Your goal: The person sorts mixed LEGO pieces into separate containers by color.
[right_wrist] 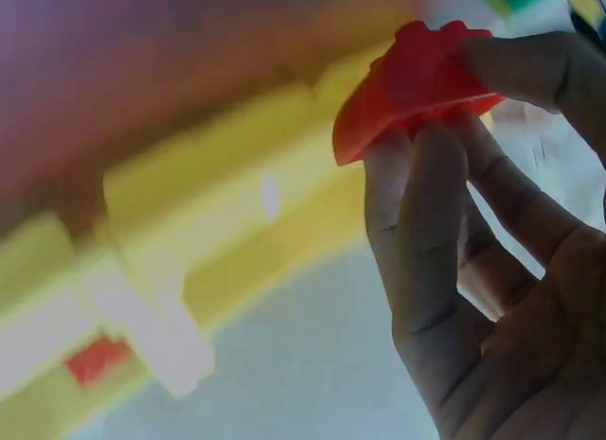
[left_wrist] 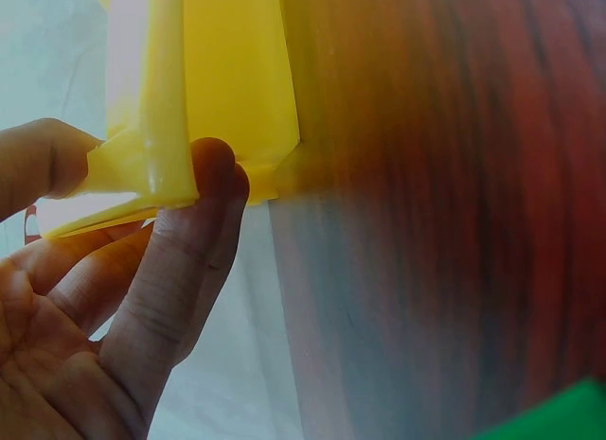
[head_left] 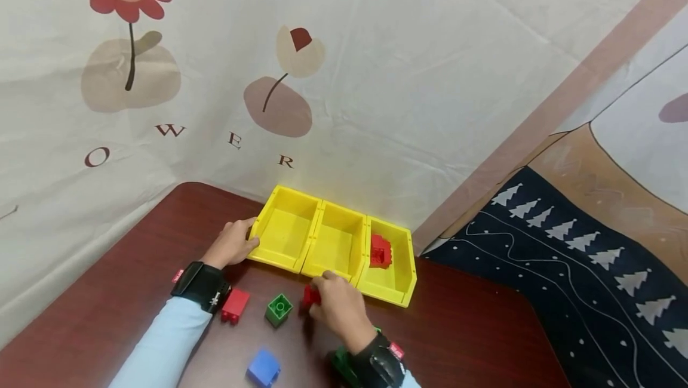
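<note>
A yellow tray [head_left: 287, 230] with three compartments stands at the back of the table. My left hand [head_left: 231, 243] grips its left end, thumb on one side of the wall and fingers on the other in the left wrist view. In front of the middle compartment, my right hand [head_left: 341, 304] pinches a red toy brick [right_wrist: 417, 80] between thumb and fingers, with its studs and a sloped side showing. Another red brick [head_left: 380, 251] lies in the tray's right compartment. The middle and left compartments hold nothing.
On the dark wooden table [head_left: 457, 340] lie a red brick [head_left: 235, 305] by my left wrist, a green brick [head_left: 278, 309] and a blue brick [head_left: 263, 368]. Dark green pieces [head_left: 344, 364] are partly hidden by my right wrist. A printed cloth [head_left: 387, 107] hangs behind the tray.
</note>
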`<state>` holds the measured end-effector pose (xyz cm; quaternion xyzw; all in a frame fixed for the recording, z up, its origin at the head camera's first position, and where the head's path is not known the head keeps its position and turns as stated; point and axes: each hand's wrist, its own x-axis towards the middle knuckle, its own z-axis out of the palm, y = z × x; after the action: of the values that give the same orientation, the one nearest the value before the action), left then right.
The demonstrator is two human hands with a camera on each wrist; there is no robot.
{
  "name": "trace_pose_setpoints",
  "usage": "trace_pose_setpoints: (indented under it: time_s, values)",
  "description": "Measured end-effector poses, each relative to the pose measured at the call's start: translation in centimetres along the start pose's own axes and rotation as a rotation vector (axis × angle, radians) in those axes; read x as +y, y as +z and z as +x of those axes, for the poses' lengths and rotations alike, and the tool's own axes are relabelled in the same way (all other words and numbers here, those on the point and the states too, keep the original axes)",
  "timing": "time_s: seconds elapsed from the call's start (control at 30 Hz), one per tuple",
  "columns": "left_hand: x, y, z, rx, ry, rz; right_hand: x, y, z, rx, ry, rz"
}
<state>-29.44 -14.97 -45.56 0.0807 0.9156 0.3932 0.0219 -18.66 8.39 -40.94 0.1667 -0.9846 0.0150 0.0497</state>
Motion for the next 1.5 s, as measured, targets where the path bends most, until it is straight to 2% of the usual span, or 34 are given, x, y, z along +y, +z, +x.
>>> trace_pose_setpoints:
  time_s: [0.17,0.27,0.4,0.67,0.83,1.2,1.37,1.5]
  values:
    - [0.1,-0.3,0.1,0.006,0.008,0.009,3.4,-3.2,0.2,0.145,0.048,0.096]
    - [0.0,-0.4,0.1,0.002,0.002,0.005,5.8,-4.7,0.5,0.176,0.146,0.113]
    - [-0.1,-0.4,0.1,-0.001,-0.009,0.003,8.5,-5.0,0.9,0.142,0.254,0.119]
    - [-0.1,0.1,-0.3,-0.029,-0.022,0.006,12.3,-2.4,1.3,0.003,0.341,0.117]
    - [0.1,-0.1,-0.2,-0.011,-0.004,0.004,13.1,-1.4,2.0,-0.057,0.357,0.104]
    - [0.1,-0.2,-0.4,-0.027,-0.035,-0.001,13.1,0.8,3.5,-0.151,0.272,0.074]
    - [0.2,-0.2,-0.3,-0.025,-0.036,-0.012,13.2,1.5,3.6,-0.175,0.251,0.064]
    - [0.3,-0.2,-0.1,-0.019,-0.038,-0.021,13.1,1.5,3.7,-0.158,0.256,0.05]
